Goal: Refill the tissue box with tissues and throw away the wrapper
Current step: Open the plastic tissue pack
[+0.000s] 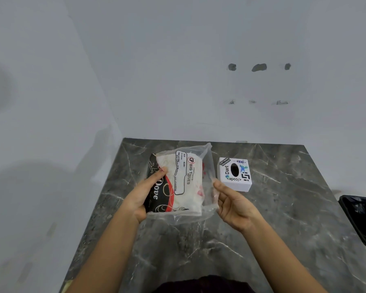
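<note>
Head view, left hand (pixel 143 194) closed around a plastic tissue pack (pixel 178 182) above a dark marble table (pixel 283 218), right hand (pixel 234 205) half-curled, seemingly pinching the clear wrapper edge, white printed tissue box (pixel 235 174) just beside, black bin (pixel 361 218) at right.

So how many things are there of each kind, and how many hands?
Hands: 2, left hand and right hand
Tissue packs: 1, tissue pack
Tissue boxes: 1, tissue box
Bins: 1, black bin
Tables: 1, marble table
Total: 6
</note>
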